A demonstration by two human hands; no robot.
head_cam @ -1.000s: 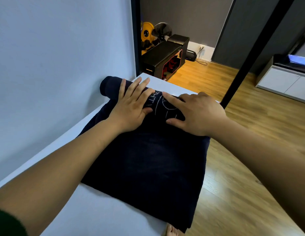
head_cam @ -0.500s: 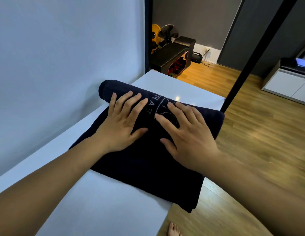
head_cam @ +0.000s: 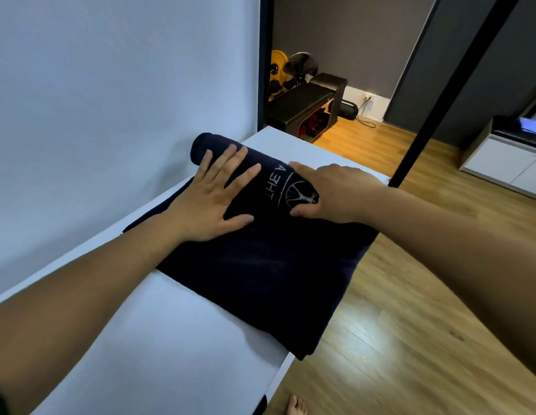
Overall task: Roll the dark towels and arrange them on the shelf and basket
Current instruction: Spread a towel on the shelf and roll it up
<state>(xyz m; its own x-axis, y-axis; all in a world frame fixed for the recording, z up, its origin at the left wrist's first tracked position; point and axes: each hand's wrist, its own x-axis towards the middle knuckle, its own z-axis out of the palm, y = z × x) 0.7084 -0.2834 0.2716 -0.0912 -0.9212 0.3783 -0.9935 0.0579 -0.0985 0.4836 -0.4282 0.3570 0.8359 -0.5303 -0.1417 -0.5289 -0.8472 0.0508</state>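
Both hands on the half-rolled dark towel (head_cam: 260, 280) lying on the white table (head_cam: 158, 339): my left hand (head_cam: 206, 202) pressing flat-fingered, my right hand (head_cam: 338, 193) curled over the roll. Next, I judge: roll evenly toward me.

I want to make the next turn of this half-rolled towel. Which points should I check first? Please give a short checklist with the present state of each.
1. Unrolled part of the dark towel lies flat: ok.
2. Left hand flat on the roll, fingers spread: ok.
3. Right hand straddles the roll, thumb on near side: ok.
4. Roll's right end even: cannot tell, hidden by the right hand.
5. Towel fully on the white table: not ok, near corner overhangs the edge.
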